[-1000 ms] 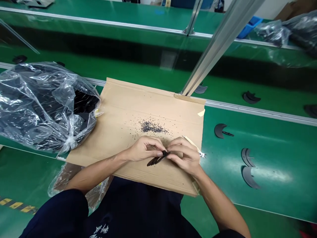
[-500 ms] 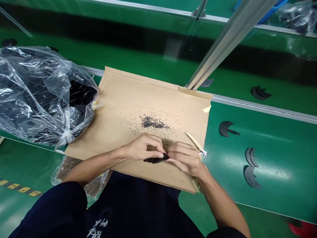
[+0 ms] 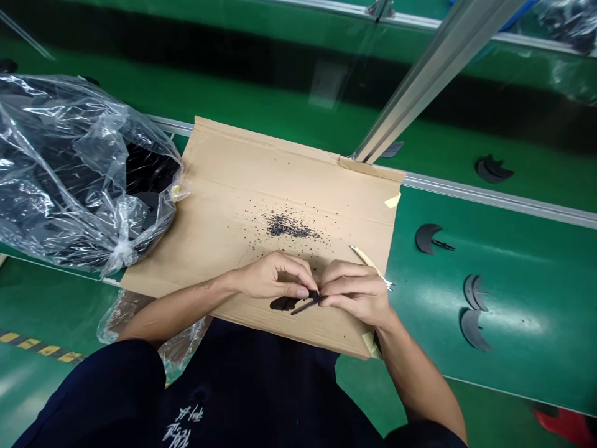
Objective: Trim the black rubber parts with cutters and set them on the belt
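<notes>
Both hands meet over the near part of a cardboard sheet [image 3: 224,180]. My left hand [image 3: 275,277] pinches a dark curved plastic part [image 3: 283,303] between thumb and forefinger. My right hand [image 3: 354,289] is closed on the same dark piece from the other side, its fingertips touching it; a thin blade-like portion [image 3: 305,306] sticks out below. Whether this is one part or two I cannot tell. Beyond the hands lies a scatter of tiny black bits [image 3: 289,225]. Side cutters [image 3: 366,258] with pale handles rest just past my right hand, partly covered by it.
A clear plastic bag [image 3: 79,180] full of black parts stands at the left. On the green table to the right lie several crescent-shaped black parts [image 3: 425,239]. A metal post [image 3: 433,81] rises behind the cardboard. Something red [image 3: 564,428] shows at the lower right.
The dark part has turned in my fingers, and a thin portion now points down-left, apart from the rest. My right hand has shifted slightly right. The view has moved a little.
</notes>
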A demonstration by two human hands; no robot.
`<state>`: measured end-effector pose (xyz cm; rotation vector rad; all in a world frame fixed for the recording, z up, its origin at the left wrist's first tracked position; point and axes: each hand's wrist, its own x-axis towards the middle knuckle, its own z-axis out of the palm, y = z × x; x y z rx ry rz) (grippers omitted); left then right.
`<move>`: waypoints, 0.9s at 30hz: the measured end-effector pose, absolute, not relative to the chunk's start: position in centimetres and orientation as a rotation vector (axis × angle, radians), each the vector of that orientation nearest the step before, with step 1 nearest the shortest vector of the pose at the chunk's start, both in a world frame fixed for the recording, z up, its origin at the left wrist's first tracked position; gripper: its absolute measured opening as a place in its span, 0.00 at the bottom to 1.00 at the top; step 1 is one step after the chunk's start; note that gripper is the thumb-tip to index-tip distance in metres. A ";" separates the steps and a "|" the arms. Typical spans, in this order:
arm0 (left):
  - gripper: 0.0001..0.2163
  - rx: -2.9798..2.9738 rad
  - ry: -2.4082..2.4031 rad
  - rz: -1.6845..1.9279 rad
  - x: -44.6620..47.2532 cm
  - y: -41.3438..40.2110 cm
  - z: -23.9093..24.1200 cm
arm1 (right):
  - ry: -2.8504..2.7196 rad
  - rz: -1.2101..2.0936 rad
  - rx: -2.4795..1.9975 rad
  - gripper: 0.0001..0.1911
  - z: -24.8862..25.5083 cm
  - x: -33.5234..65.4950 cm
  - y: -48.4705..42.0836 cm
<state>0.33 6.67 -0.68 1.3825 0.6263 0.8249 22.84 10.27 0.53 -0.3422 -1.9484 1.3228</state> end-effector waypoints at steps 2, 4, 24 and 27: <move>0.09 1.345 0.637 0.823 0.4 6.6 -0.7 | -1.960 1.288 -0.359 0.04 0.6 22.9 10.2; 0.09 1.313 0.653 0.827 0.4 6.6 -0.8 | -1.973 1.250 -0.383 0.04 0.5 23.0 10.1; 0.24 0.623 0.655 0.872 0.6 6.0 -1.8 | -2.172 0.991 -1.020 0.10 2.2 24.9 8.8; 0.22 0.441 0.718 0.934 0.9 6.2 -2.1 | -2.338 0.570 -1.415 0.16 1.2 28.7 8.9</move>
